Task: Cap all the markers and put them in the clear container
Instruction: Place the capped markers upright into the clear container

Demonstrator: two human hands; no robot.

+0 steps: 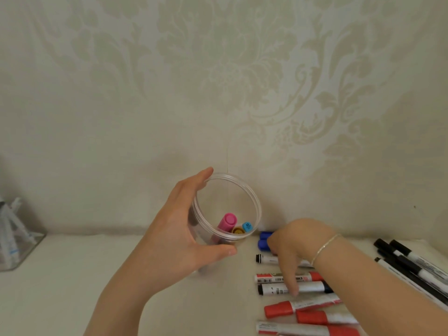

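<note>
Left hand (177,229) wrapped around clear container (252,200), fingers along far wall, thumb across near side; container tilted, mouth toward camera, lifted or tipped just above worktop (97,275). Inside container: pink marker (227,222), yellow marker (238,230), light-blue marker (247,226), all capped, cap ends toward opening.

Right hand (294,248) palm-down over marker row right of container, fingers pointing down; 1 fingertip touching black-and-white marker (276,289). Grip on anything: cannot tell, fingers partly hidden behind hand. Thin bracelet (324,248) on right wrist.

2 blue markers (264,241) just beside container, partly hidden by right hand. Below them, lying sideways on worktop: white marker with black end (266,259), white marker with red cap (274,278), then black-and-white marker, then 3 red-capped markers (278,310) nearest bottom edge. Cap status of some unclear under hand and arm.

Bunch of black-capped markers (397,253) far right, angled, well apart from container.

Glass holder (14,241) with white pens at far left edge, blurred. Patterned cream wallpaper (242,81) behind worktop.
</note>
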